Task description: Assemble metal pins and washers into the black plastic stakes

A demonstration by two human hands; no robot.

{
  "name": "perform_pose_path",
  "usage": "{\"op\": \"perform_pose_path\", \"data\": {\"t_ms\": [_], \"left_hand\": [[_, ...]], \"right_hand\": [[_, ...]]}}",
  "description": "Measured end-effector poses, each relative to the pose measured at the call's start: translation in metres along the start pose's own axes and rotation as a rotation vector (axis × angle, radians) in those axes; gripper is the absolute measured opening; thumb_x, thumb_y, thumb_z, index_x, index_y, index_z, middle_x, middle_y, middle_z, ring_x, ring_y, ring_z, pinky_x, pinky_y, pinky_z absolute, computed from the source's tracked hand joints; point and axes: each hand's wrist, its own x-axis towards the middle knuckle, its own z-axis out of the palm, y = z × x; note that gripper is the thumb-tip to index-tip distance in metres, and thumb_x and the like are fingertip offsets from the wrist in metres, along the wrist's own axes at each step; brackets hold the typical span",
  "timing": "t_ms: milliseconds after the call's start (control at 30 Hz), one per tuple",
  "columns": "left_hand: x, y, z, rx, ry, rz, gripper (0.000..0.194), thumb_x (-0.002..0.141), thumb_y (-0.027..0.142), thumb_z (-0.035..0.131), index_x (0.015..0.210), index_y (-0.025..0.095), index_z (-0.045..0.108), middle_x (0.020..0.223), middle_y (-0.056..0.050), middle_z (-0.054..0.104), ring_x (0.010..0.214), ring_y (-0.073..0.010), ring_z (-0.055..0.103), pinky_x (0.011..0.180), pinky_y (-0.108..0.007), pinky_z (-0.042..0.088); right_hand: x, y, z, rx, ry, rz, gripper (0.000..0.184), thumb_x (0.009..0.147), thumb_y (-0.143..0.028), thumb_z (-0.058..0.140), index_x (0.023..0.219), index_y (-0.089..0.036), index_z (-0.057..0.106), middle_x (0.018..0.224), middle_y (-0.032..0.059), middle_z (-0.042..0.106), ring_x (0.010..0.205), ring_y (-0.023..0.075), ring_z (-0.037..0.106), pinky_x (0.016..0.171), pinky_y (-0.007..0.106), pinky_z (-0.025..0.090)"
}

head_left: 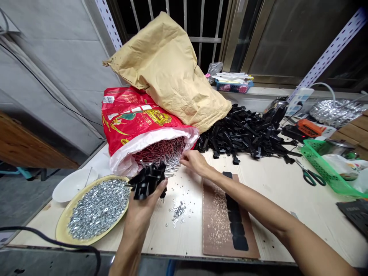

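My left hand (pixel 143 205) is closed around a bunch of black plastic parts (pixel 148 180), held above the table left of centre. At the mouth of the red bag (pixel 135 115), my right hand (pixel 194 163) has its fingers pinched together. What lies between those fingertips, if anything, is too small to make out. Long thin metal pins (pixel 161 151), reddish inside the bag and silvery near its opening, spill toward my right hand. A yellow bowl (pixel 61 226) full of small metal washers stands left of my left hand. Between my forearms lies a small scatter of washers (pixel 179 211).
A big brown paper sack (pixel 169 65) leans over the red bag. Behind my right arm spreads a heap of black plastic parts (pixel 244 130). Scissors (pixel 312 176) and a green basket (pixel 324 168) are at the right. A brown board (pixel 212 245) with black pads lies at the front.
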Motion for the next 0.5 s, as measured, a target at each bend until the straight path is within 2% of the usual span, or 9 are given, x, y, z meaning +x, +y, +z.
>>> {"op": "perform_pose_path", "data": {"t_ms": [133,233,300,367,433,500], "left_hand": [[0.0,0.005,0.009,-0.012,-0.031,-0.035,0.038,0.059,0.034,0.082,0.09,0.017,0.069,0.092,-0.005,0.071,0.09,-0.0223,0.064,0.08,-0.03,0.049],[0.0,0.01,0.015,-0.147,-0.082,-0.114,0.045,0.057,0.033,0.083,0.097,0.017,0.068,0.098,-0.006,0.071,0.092,-0.0207,0.065,0.083,-0.03,0.049],[0.001,0.01,0.016,-0.238,-0.106,-0.241,0.049,0.054,0.033,0.085,0.097,0.014,0.068,0.094,-0.008,0.072,0.086,-0.0205,0.067,0.081,-0.031,0.051],[0.004,0.008,0.015,-0.263,-0.136,-0.335,0.048,0.053,0.034,0.085,0.091,0.011,0.069,0.086,-0.01,0.073,0.079,-0.0196,0.068,0.076,-0.03,0.052],[0.007,0.004,0.016,-0.25,-0.158,-0.367,0.046,0.053,0.034,0.086,0.088,0.009,0.07,0.081,-0.01,0.073,0.074,-0.0185,0.068,0.073,-0.028,0.052],[0.009,0.001,0.019,-0.251,-0.18,-0.393,0.045,0.051,0.033,0.086,0.085,0.009,0.07,0.079,-0.01,0.073,0.071,-0.0185,0.069,0.072,-0.028,0.053]], "right_hand": [[0.005,-0.001,0.032,-0.124,-0.05,-0.038,0.015,0.089,-0.016,0.05,0.094,-0.017,0.064,0.099,0.0075,0.065,0.088,0.0189,0.06,0.072,0.027,0.041],[0.006,-0.002,0.037,-0.205,-0.065,-0.077,0.022,0.091,-0.011,0.042,0.098,-0.018,0.062,0.107,0.009,0.061,0.096,0.0202,0.056,0.078,0.029,0.04],[0.004,0.001,0.029,-0.246,-0.049,-0.076,0.025,0.091,-0.01,0.039,0.102,-0.018,0.06,0.112,0.0103,0.058,0.096,0.021,0.055,0.078,0.03,0.04],[-0.002,0.008,0.01,-0.286,-0.011,-0.04,0.028,0.092,-0.011,0.035,0.108,-0.018,0.058,0.115,0.0125,0.054,0.094,0.0221,0.054,0.076,0.031,0.039],[-0.01,0.015,-0.014,-0.326,0.063,0.0,0.029,0.094,-0.013,0.034,0.112,-0.019,0.056,0.113,0.0126,0.053,0.091,0.0218,0.053,0.074,0.031,0.038],[-0.017,0.019,-0.037,-0.34,0.161,-0.018,0.027,0.095,-0.02,0.034,0.111,-0.021,0.056,0.11,0.0101,0.054,0.088,0.02,0.052,0.071,0.028,0.036]]}}
